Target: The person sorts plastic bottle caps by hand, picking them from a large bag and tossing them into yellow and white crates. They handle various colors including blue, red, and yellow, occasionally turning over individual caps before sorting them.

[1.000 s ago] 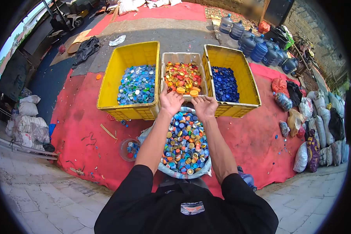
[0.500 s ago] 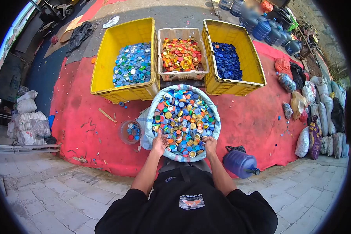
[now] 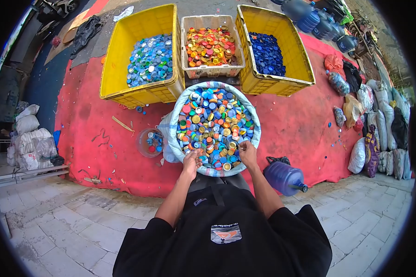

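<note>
A round sack with a rolled, pale blue-striped rim [image 3: 255,115] stands in front of me, full of mixed plastic bottle caps [image 3: 212,122]. My left hand [image 3: 192,162] is over the near left part of the caps, its fingers curled; whatever they hold is too small to make out. Over the near right side, by the rim, my right hand [image 3: 248,154] has its fingertips pressed together, and their contents are hidden. Beyond the sack is a white crate [image 3: 212,70] of red, orange and yellow caps. It sits between a yellow bin [image 3: 141,91] of light blue and green caps and another yellow bin [image 3: 278,85] of dark blue caps.
A clear tub [image 3: 145,147] with some caps stands left of the sack on the red mat [image 3: 291,124]. A large blue water jug [image 3: 284,178] lies to the right. Filled bags [image 3: 357,156] line the right edge, and more sacks [image 3: 34,147] are piled at left.
The view has tilted, so the bins and sack appear higher. My right hand has lifted slightly at the rim, and my left hand has shifted a little toward the near edge.
</note>
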`<state>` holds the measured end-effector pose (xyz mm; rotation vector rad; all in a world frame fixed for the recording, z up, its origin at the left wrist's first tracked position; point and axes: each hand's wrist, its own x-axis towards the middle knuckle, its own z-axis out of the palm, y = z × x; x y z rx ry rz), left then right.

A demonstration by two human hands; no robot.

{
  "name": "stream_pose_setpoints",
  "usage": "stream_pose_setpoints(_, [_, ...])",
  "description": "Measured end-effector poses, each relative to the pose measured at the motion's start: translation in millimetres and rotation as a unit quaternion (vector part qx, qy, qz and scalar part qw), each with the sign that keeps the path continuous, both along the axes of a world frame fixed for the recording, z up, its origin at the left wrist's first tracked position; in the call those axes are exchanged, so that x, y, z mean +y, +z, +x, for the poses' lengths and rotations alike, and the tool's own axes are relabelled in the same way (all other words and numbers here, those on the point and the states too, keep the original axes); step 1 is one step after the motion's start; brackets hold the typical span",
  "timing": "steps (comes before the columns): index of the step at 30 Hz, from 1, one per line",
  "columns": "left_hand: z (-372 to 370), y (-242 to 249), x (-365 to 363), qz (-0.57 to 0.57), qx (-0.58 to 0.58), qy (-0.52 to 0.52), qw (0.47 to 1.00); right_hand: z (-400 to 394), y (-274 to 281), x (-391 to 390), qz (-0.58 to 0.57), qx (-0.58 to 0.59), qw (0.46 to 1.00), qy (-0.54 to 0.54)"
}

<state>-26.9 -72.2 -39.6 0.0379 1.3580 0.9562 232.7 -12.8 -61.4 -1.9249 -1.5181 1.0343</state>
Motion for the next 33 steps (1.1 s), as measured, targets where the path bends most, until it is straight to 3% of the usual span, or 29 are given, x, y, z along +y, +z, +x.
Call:
stream_pose_setpoints(5, [-0.7,-4.2,-9.3,-0.011,0.026,0.01,1.0,9.5,-6.8,-24.4,0.063,-0.048,0.996,0.049])
stream_pose_setpoints(8, [-1.8,-5.2,-11.7,-0.01,0.039,0.007,0.999,8.5,1.2,-34.8,0.075,-0.144,0.981,0.107])
stream_pose_setpoints(15, [-5.2,-2.8,-11.1,-0.012,0.06,0.0,0.998,-8.7,0.9,-34.1,0.058,-0.227,0.967,0.101])
stream_pose_setpoints(23, [-9.0,-7.3,-12.6,-0.005,0.113,-0.027,0.993,-15.1,-7.7,-33.4,0.031,-0.238,0.967,0.082])
stream_pose_setpoints(28, [-3.0,-11.3,-1.3,0.06,0.203,-0.106,0.971,-16.0,6.8,-28.3,0.034,-0.225,0.972,0.05])
stream_pose_setpoints(31, [4.6,-13.2,16.4,0.108,0.241,-0.143,0.954,-13.7,28.0,-19.3,-0.013,0.012,0.999,-0.039])
stream_pose_setpoints(33, [11.0,-14.4,34.4,0.139,0.264,-0.162,0.941,-2.9,21.7,-16.6,-0.081,0.255,0.96,-0.086])
